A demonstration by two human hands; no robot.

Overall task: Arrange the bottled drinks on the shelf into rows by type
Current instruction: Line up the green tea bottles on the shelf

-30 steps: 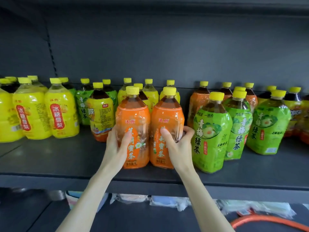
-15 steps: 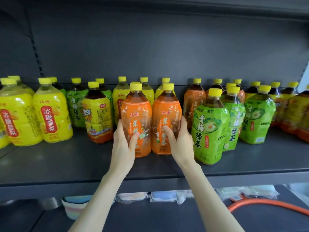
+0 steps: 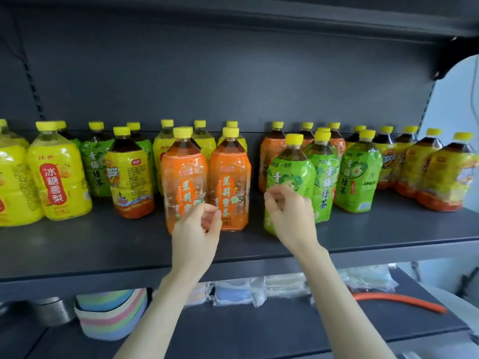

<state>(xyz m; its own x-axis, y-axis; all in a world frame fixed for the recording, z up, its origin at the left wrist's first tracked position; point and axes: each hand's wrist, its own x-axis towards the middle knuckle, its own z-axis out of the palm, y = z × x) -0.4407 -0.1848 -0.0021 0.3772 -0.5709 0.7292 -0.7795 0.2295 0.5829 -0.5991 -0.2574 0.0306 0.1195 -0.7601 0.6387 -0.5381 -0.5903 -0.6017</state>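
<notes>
Two orange-labelled bottles stand side by side at the middle of the dark shelf. My left hand hovers just in front of the left one, fingers loosely curled, holding nothing. My right hand is curled the same way in front of a green-labelled bottle, right of the orange pair. More green bottles stand to the right. Yellow pear-drink bottles fill the left end, and a dark tea bottle with a yellow label stands between them and the orange pair.
More orange bottles and yellow ones stand in the back row; dark tea bottles crowd the right end. On the lower shelf lie a pastel stack, wrapped packets and an orange hose. The shelf's front strip is bare.
Both hands pushed the two orange bottles back on the shelf, then let go and drew back. My right hand shifted right, in front of the green bottle.
</notes>
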